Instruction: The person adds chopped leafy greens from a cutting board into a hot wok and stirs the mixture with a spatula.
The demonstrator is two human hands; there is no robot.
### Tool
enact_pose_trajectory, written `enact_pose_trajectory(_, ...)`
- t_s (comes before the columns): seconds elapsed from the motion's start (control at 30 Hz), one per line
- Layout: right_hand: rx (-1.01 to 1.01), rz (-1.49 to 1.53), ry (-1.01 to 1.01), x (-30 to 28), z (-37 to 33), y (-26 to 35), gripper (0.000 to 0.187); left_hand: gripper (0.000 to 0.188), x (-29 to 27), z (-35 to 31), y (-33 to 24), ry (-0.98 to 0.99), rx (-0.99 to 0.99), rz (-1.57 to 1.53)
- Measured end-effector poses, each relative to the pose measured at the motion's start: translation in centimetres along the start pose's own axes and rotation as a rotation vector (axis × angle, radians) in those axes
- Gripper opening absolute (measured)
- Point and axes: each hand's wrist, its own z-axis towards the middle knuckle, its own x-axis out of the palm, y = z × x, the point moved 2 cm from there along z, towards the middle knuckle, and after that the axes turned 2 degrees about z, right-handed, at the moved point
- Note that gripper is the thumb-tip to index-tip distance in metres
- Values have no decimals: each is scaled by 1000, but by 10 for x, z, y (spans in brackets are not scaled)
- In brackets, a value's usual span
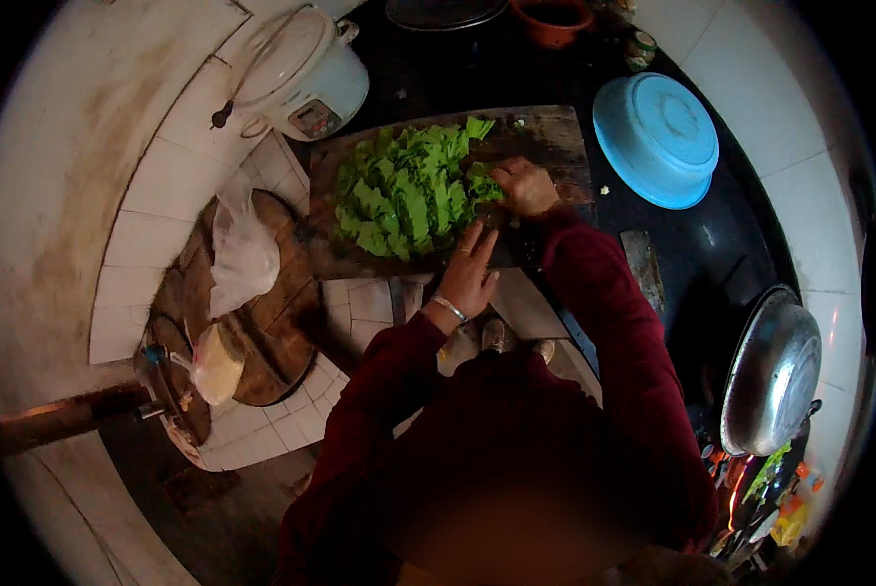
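Observation:
Chopped green leaves (404, 190) lie in a broad heap on a dark wooden cutting board (555, 132). My right hand (526, 186) is closed at the heap's right side, against a few leaves; what its fingers hold, if anything, is hidden. Nearer to me, my left hand (469, 273) has its fingers stretched out toward the lower edge of the greens, by the board's near edge. It holds nothing that I can see, and a silver bracelet circles its wrist.
A white electric cooker (326, 83) stands behind the board. To the right are an upturned blue basin (663, 137), a flat metal piece (643, 269) and a metal basin (775, 376). On the left, a round wooden board (282, 337) bears a clear plastic bag (243, 249).

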Motion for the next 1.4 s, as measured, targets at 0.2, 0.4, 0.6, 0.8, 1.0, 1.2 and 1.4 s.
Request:
enact_pose_trajectory(0.2,252,266,-112,0,2,-30,37,59,2,-20,13,-4,3,-63)
enact_pose_trajectory(0.4,559,813,-424,-8,-4,-51,22,56,4,-18,9,10,13,-118)
enact_pose_trajectory(0.6,693,1284,-592,-30,-9,-36,20,54,9,-3,3,7,58,-74)
enact_pose_trajectory(0.8,757,1361,-717,-74,-26,-9,21,63,17,47,-3,-12,44,227)
enact_pose_trajectory(1.0,756,1318,-668,-139,-82,23,28,47,50,113,-20,-16,299,543)
enact_pose_trajectory(1.2,764,1374,-917,-232,-117,75,21,67,50,150,27,52,74,581)
enact_pose_trajectory(1.4,605,1147,-1171,-364,-252,98,27,40,46,170,31,24,9,537)
